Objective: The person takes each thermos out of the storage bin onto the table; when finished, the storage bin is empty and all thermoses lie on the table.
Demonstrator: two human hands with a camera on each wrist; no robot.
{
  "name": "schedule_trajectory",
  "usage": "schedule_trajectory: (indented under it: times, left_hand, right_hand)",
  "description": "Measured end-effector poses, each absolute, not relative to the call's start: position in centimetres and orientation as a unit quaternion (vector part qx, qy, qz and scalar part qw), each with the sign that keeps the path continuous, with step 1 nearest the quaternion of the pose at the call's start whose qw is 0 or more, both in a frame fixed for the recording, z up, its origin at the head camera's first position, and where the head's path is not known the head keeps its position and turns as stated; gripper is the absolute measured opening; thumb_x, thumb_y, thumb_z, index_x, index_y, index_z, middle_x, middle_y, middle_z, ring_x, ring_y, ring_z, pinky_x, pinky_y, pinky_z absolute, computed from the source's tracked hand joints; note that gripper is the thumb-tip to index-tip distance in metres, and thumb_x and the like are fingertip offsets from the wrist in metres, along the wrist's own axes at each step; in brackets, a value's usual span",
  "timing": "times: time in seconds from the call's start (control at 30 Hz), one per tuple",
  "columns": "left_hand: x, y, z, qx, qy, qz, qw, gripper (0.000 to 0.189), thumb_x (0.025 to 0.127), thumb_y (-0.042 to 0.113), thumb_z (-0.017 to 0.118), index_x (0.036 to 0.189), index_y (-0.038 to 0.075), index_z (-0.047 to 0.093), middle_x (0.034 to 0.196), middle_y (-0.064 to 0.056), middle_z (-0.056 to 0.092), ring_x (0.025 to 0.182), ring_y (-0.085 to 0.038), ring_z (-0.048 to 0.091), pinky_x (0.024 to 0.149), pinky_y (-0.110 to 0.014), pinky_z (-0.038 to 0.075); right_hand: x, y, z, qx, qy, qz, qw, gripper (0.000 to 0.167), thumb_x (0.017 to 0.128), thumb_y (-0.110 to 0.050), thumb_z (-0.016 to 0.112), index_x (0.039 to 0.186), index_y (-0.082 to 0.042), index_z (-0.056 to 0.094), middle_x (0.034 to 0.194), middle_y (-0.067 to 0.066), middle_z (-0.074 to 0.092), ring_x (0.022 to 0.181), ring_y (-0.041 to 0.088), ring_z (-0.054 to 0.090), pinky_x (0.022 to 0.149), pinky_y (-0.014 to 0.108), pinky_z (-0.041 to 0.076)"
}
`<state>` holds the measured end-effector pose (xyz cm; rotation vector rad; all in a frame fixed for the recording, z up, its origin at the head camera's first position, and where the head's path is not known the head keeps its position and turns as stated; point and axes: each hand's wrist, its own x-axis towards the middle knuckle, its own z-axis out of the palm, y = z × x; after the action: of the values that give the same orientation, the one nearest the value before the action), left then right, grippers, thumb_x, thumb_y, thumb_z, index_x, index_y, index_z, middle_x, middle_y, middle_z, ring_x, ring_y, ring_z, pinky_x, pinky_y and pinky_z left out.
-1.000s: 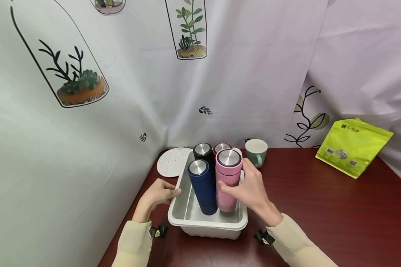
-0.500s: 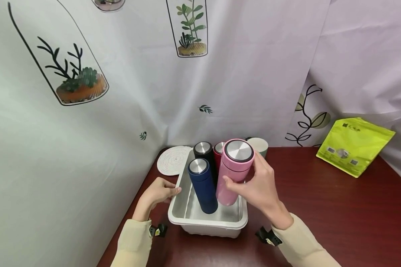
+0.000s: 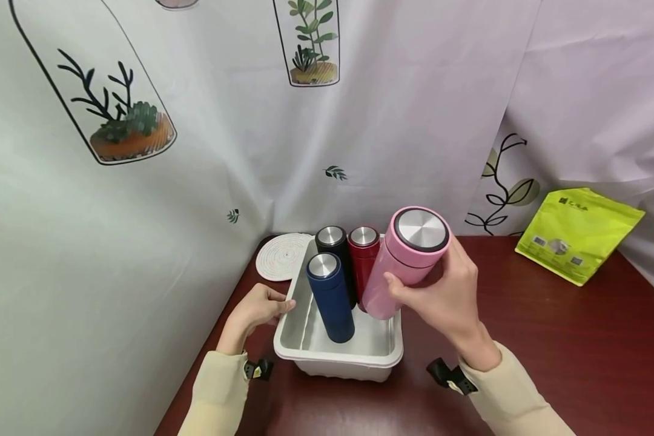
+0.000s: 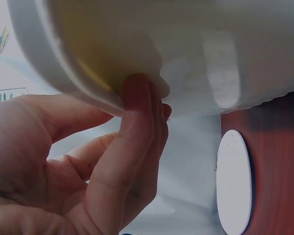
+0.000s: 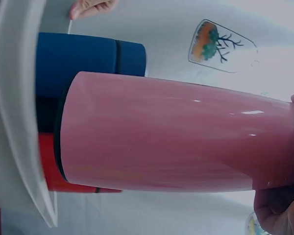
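A glossy pink flask (image 3: 400,266) is slanting through the air in the right hand (image 3: 451,297), its round silver top, ringed in black, leaning off to the right while its dark-edged base is hovering clear of the rim over the right side of a pale, rectangular tub (image 3: 338,358). The open-topped tub is sitting level, and the left hand (image 3: 258,307) is pinching its left edge. Inside, a matte navy flask (image 3: 331,300) is standing nearest, leaning a little; behind it a black flask (image 3: 346,257) and a shiny red flask (image 3: 363,260) are standing side by side, all three wearing silver tops.
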<state>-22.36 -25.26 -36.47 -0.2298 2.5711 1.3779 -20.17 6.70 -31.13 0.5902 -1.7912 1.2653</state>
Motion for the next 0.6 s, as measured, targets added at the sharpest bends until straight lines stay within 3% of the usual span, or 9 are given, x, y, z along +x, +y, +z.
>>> schedule_trajectory:
  times: [0.6]
  left_hand:
    - [-22.0,-25.2,-36.1,-0.072,0.874,0.468,0.106,0.034,0.088,0.008,0.072,0.11,-0.017,0.066,0.104,-0.031,0.068,0.088,-0.038,0.071,0.07,-0.042,0.061]
  right_hand:
    - [-19.1,9.3,-30.7,0.21,-0.722,0.468,0.464,0.074,0.057,-0.022,0.082,0.123,0.005,0.061,0.111,0.018,0.066,0.103,0.015,0.057,0.094,0.013,0.045]
